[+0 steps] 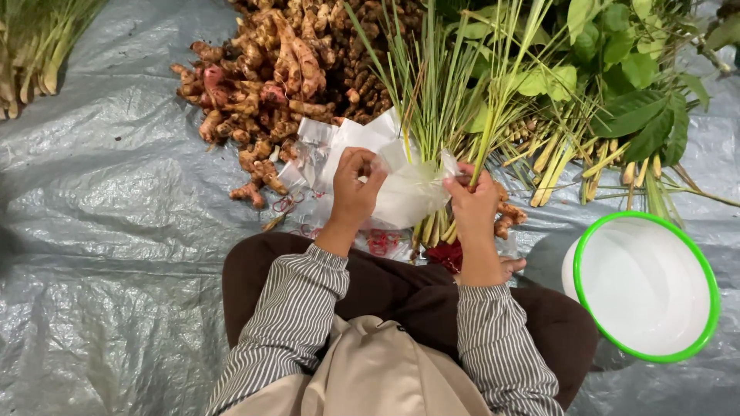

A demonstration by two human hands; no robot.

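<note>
Down on a crinkled grey plastic sheet that covers the ground, a person in a striped long-sleeved shirt sits with both hands raised over the lap. The left hand is curled, its fingertips pinching the upper edge of a thin, clear plastic bag. The right hand grips the opposite side of that same bag, fingers closed around its edge together with a bundle of long green lemongrass stalks that stands in the bag (pale stalk ends show through the film at the bottom, and the blades fan upward out of the mouth). The bag hangs between the two hands, just above the knees.

Just beyond the left hand lies a loose stack of more clear plastic bags, partly resting against a large heap of knobbly brown and pinkish rhizomes. A few of these roots lie near the right hand as well. To the right of the bundle, further pale-yellow lemongrass stalks lie spread on the sheet, beside a pile of broad dark green leaves. A round white plastic basin with a bright green rim sits beside the right knee. Something small and red lies on the lap under the bag; what it is cannot be told. At the far upper left corner, another bunch of green stalks lies well apart.
</note>
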